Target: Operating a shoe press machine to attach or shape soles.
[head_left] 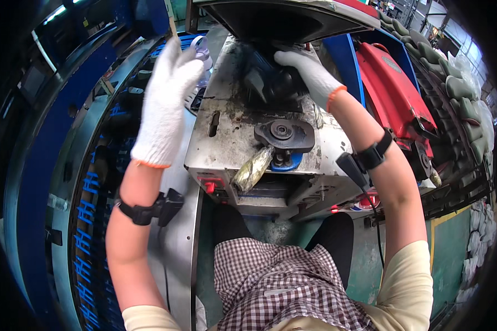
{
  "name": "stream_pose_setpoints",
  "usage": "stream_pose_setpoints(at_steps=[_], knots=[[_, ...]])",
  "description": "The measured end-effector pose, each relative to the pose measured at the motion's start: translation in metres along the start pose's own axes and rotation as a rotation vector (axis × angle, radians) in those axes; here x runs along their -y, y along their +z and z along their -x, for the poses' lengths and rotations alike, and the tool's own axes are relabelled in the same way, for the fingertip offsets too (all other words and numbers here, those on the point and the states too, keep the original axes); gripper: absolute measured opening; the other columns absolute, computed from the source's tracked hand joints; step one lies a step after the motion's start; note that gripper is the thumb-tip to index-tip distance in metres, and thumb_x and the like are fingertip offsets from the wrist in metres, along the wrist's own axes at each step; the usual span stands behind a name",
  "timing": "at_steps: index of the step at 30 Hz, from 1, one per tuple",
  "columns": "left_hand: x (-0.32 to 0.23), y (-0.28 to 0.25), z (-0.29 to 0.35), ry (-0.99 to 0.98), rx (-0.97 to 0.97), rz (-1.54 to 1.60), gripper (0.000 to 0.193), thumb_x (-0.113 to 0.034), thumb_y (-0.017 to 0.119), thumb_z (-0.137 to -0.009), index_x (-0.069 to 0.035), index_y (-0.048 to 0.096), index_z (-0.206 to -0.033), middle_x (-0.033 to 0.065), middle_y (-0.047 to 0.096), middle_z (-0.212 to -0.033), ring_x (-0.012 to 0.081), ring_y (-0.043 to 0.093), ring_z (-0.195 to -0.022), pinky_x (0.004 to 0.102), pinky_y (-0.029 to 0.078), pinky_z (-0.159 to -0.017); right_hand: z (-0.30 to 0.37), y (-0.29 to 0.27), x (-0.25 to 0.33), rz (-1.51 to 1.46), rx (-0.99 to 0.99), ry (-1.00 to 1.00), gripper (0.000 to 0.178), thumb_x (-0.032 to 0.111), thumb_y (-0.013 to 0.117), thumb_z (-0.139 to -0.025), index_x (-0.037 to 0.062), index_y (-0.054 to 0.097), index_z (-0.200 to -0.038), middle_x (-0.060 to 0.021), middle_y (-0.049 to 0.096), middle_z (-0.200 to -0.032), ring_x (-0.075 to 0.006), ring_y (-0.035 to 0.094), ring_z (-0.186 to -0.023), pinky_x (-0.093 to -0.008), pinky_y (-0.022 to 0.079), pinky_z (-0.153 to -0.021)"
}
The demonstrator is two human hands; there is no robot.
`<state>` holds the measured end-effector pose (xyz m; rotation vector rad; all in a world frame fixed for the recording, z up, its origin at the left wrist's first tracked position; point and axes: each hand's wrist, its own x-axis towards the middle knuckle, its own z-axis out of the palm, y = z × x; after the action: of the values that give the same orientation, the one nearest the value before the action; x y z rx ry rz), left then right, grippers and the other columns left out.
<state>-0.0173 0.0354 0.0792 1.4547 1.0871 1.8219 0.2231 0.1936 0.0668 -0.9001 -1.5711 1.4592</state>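
Observation:
My left hand (168, 105), in a white knit glove, is raised over the left side of the bench with its fingers stretched out and nothing in them. My right hand (306, 74), gloved the same way, has its fingers curled at the top of a glossy black shoe-like piece (279, 85). That piece is dark and blurred, and its far end is lost in shadow. It sits over the stained metal machine top (226, 118), under a raised dark-faced cover (276, 22). Nearer me is a dark round-hubbed clamp (281, 132) with a handle wrapped in yellowish film (252, 170).
A rack with blue pegs (85, 220) runs along the left. White rolls (201, 49) stand beyond my left hand. On the right, a red machine cover (395, 83) lies beside a blue panel (345, 63). Shelves with several olive-green shoe-like pieces (461, 88) stand farther right.

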Motion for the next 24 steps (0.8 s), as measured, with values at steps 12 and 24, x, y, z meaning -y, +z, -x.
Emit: stream_pose_setpoints(at_steps=[12, 24], knots=[[-0.080, 0.041, -0.077, 0.491, -0.014, -0.300, 0.060, -0.016, 0.067, -0.098, -0.003, 0.049, -0.154, 0.0151, 0.063, -0.137, 0.0194, 0.060, -0.125, 0.0336, 0.047, -0.107, -0.053, 0.033, -0.019, 1.369, -0.055, -0.088, 0.090, 0.076, 0.059, -0.086, 0.0070, 0.064, -0.143, -0.0300, 0.049, -0.149, -0.0439, 0.062, -0.130, -0.0482, 0.053, -0.107], [-0.115, 0.129, -0.183, 0.559, 0.449, -1.163, 0.043, -0.033, 0.063, -0.099, -0.001, 0.067, -0.127, 0.0212, 0.072, -0.117, 0.0302, 0.071, -0.102, 0.0444, 0.057, -0.093, -0.016, -0.017, -0.014, 0.970, -0.073, -0.272, 0.088, 0.069, 0.056, -0.094, 0.0002, 0.059, -0.148, -0.0292, 0.046, -0.154, -0.0443, 0.060, -0.130, -0.0418, 0.050, -0.111]])
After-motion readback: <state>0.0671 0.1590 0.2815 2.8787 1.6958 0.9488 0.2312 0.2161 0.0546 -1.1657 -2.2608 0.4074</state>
